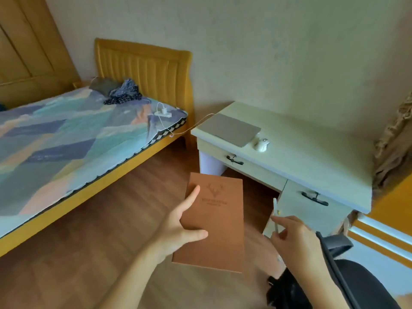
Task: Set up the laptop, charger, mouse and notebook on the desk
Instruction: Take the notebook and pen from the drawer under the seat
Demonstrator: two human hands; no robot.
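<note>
My left hand [180, 224] grips a brown notebook [216, 221] with a deer emblem, held flat above the wooden floor in front of the desk. In my right hand [294, 239] is a thin white pen [275, 214], pinched upright beside the notebook. On the pale desk [312, 148] a closed grey laptop [229, 129] lies at the left end, with a white mouse [262, 144] just right of it. A white charger [163, 112] rests on the bed corner, its cable [196, 123] running across to the laptop.
A bed [66, 139] with a patterned sheet and yellow headboard fills the left side, clothes piled near its head. Two desk drawers with black handles [314, 198] face me. A dark chair [347, 279] stands at lower right, and a curtain hangs at the right edge.
</note>
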